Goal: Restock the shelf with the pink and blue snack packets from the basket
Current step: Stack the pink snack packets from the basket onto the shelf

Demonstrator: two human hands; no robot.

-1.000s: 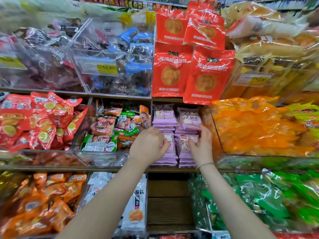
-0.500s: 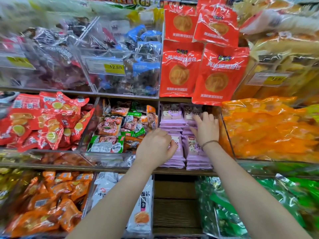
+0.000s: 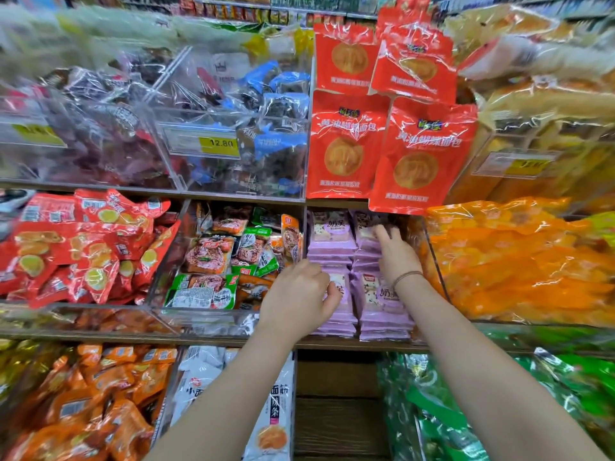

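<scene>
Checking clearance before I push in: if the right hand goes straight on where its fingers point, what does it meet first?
Probably the rear right stack of pink packets: the right hand reaches over its top packet, fingers pointing deeper in. Whether they touch is unclear.

Pink pkts (image 3: 332, 247), red bags (image 3: 346, 144) w/ orange circles, yellow price tag (image 3: 218, 143).

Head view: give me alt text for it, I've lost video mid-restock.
Both hands are in the middle-shelf compartment of stacked flat pink plastic snack packets: the left hand curls at the front left stack, the right hand lays straight fingers on the rear right stack. Glossy red hanging bags sit above, crinkly orange bags to the right.
</scene>
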